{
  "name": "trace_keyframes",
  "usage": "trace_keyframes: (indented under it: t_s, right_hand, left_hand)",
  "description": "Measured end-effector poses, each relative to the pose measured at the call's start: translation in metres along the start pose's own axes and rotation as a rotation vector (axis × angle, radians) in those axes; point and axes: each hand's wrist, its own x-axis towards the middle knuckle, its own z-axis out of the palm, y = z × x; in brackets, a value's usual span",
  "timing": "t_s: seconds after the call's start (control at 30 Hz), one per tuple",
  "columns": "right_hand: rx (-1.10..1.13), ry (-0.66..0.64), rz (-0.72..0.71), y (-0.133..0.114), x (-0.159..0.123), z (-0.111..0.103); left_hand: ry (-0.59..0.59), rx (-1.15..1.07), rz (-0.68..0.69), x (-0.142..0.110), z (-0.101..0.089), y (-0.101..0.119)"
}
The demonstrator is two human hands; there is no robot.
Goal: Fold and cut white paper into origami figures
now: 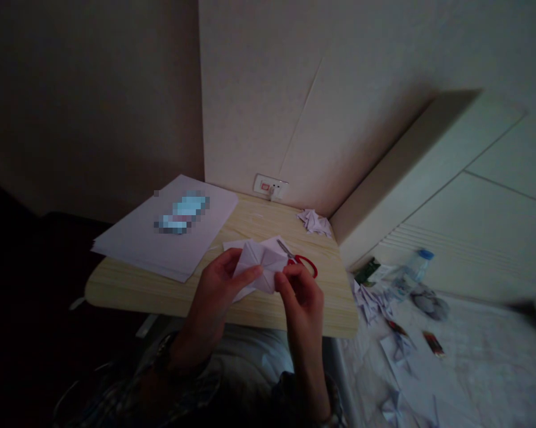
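A small square of creased white paper (pixel 263 263) is held up between both hands above the table. My left hand (pixel 218 282) grips its left side, thumb across the front and fingers behind. At the lower right corner, my right hand (pixel 302 294) pinches the paper between thumb and fingers. Crease lines meet near the middle of the square. Behind it, another sheet of white paper (pixel 274 241) lies on the table, partly covered by the held piece. Red-handled scissors (pixel 307 263) rest just beyond my right hand, their blades pointing away to the upper left.
On the wooden table (pixel 268 312), a stack of white paper (pixel 169 261) carries a pixelated, phone-like object (pixel 185 213). Folded paper pieces (pixel 314 222) lie at the back right, near a wall socket (pixel 271 186). A bed (pixel 486 333) at right holds a bottle (pixel 417 267) and more folded paper (pixel 371 301).
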Motion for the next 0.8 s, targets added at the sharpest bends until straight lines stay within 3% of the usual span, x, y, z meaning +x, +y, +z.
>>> trace_keyframes:
  t_s: [0.8]
  right_hand:
    - [-0.095,0.000,-0.010,-0.0032,0.0001,0.0035]
  left_hand:
    - [-0.034,0.194,0.020,-0.0045,-0.0021,-0.0015]
